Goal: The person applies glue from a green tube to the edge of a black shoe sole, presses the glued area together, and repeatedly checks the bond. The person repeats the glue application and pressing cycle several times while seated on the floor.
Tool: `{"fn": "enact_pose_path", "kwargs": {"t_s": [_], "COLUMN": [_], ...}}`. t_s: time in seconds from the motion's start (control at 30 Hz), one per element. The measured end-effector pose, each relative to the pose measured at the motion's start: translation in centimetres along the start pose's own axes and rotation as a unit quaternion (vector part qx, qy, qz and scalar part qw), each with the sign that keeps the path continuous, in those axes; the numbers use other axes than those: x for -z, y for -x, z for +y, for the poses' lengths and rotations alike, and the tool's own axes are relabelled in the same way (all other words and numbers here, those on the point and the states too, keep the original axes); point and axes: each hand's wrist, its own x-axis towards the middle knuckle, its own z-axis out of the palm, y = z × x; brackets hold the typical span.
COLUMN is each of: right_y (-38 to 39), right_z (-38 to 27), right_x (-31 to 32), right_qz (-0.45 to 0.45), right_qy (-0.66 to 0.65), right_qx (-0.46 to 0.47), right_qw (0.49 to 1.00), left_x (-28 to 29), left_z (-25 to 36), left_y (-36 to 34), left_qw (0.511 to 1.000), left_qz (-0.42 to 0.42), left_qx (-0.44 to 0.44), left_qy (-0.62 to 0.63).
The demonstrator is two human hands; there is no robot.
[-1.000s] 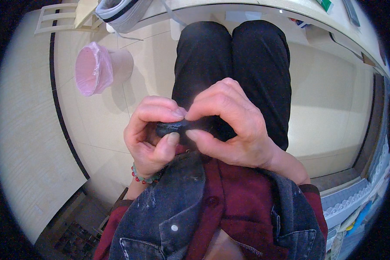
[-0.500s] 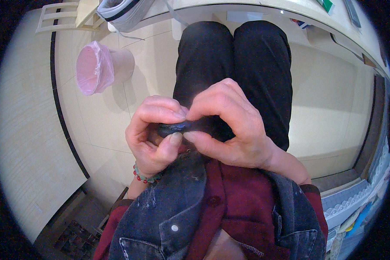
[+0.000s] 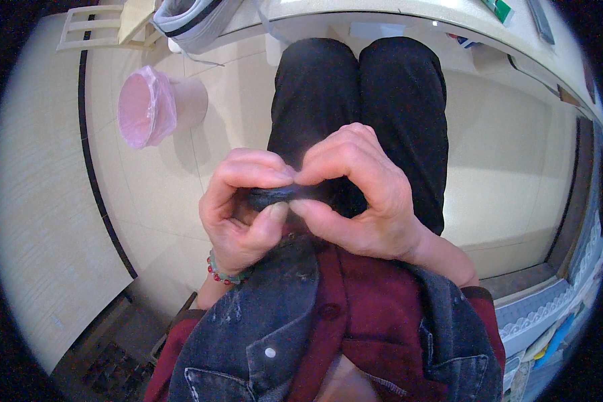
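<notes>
A small dark blue-black strip [image 3: 269, 196], maybe folded cloth, is held between my two hands above my lap; I cannot make out its kind. My left hand [image 3: 236, 206] is closed on its left part, with fingertips above and thumb below. Meeting it fingertip to fingertip, my right hand [image 3: 365, 194] pinches the strip's right part, thumb underneath. Fingers cover both ends of the strip. A beaded bracelet [image 3: 222, 271] in red and green circles my left wrist. Below the hands lies the front of my dark denim jacket [image 3: 268, 295].
My legs in black trousers [image 3: 318, 87] reach under a white table [image 3: 388, 9]. On it sit a white shoe [image 3: 194, 23] with a dark stripe and a green packet [image 3: 499, 9]. A pink-lined bin [image 3: 191, 100] stands left, near a cream chair [image 3: 135, 21].
Both hands have shifted slightly to the right with the dark strip between them. The grip at the fingertips looks much the same.
</notes>
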Motion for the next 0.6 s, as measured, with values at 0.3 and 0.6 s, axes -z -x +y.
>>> {"fn": "enact_pose_path", "kwargs": {"t_s": [0.3, 0.6], "right_y": [0.11, 0.13], "right_z": [-0.06, 0.19], "right_x": [-0.01, -0.22], "right_qz": [-0.001, 0.026], "right_qy": [0.001, 0.015], "right_qx": [0.004, 0.002], "right_qw": [1.0, 1.0], "left_x": [0.03, -0.13], "left_z": [0.08, 0.8], "left_y": [0.4, 0.53], "left_qw": [1.0, 0.987], "left_qz": [0.0, 0.046], "left_qx": [0.029, 0.133], "left_qy": [0.011, -0.073]}}
